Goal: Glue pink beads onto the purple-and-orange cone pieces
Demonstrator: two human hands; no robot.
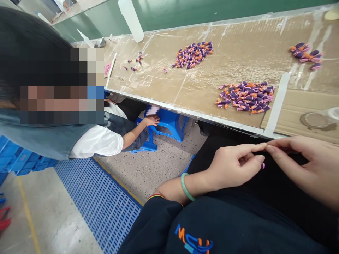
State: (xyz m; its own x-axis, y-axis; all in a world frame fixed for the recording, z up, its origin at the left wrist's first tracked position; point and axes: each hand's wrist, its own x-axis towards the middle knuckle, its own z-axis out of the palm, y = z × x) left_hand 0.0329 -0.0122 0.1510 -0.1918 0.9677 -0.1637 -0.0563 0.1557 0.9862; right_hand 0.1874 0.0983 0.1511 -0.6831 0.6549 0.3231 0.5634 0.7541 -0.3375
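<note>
one small purple piece [263,165] sits pinched in the left hand [233,169], right hand [304,165] just beside.

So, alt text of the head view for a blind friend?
The person's left hand, wearing a green bangle, and right hand meet at the fingertips by a small purple piece, above a dark lap. Purple-and-orange pieces lie in piles on a workbench beyond, beside a co-worker.
</note>
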